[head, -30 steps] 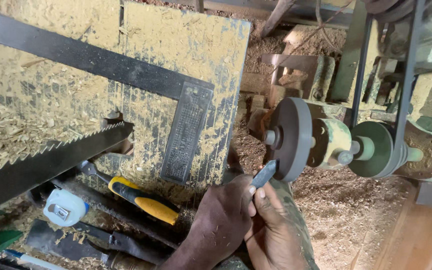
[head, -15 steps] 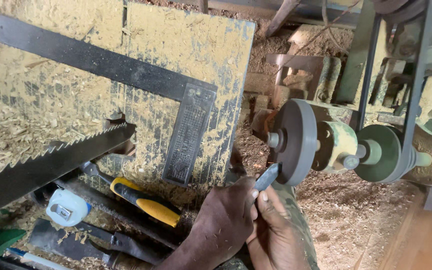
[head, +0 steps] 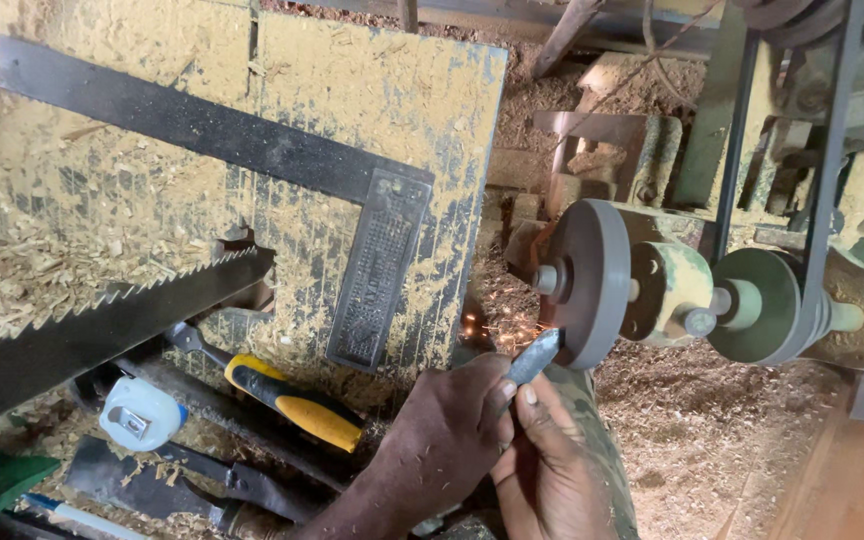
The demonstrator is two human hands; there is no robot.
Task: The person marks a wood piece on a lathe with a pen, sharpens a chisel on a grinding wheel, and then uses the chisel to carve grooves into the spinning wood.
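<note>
Both hands close around a small metal blade (head: pixel 533 358), the left hand (head: pixel 442 445) wrapped low on it from the left and the right hand (head: pixel 552 465) pinching it from the near side with thumb and fingers. The blade's tip points up and to the far right, touching the rim of the grey grinding wheel (head: pixel 584 285), and a few sparks (head: pixel 497 330) scatter to the left of the contact. To grind well here, the blade likely wants a light, even press and a steady angle, with the fingertips kept back from the rim, since they sit just beside it. The blade juts out beyond the grip, so only its short far end meets the stone. The wheel rides on a shaft with a green pulley (head: pixel 757 305) to the right. On the sawdust-covered bench (head: pixel 372 110) to the left lie a steel square (head: pixel 372 270), a saw blade (head: pixel 92 325), a yellow-handled tool (head: pixel 292 405) and a tape measure (head: pixel 140 413).
</note>
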